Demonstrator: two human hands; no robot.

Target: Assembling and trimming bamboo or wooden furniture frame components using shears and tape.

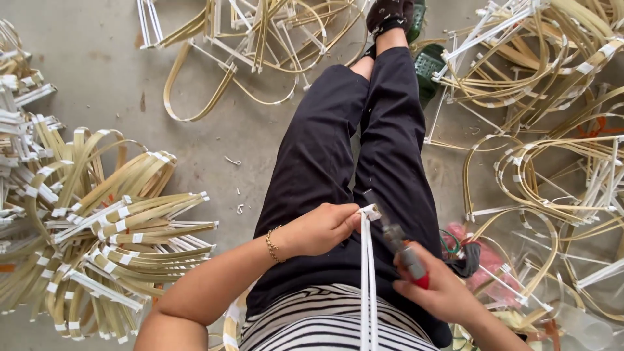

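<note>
Two thin white strips (368, 273), taped at top, pinched in left hand (320, 229) grip; right hand (437, 289) clamped on tool (398, 242)

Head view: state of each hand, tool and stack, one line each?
left hand: pinching the top end of the white strips
white strips: bunched, upright over the lap, top end bound
right hand: closed on the tool
red-handled tool: gripped, tip at the strips' top end
bent strip pieces on the left: piled on the floor
strip pieces on the right: loose tangle on the floor
</note>
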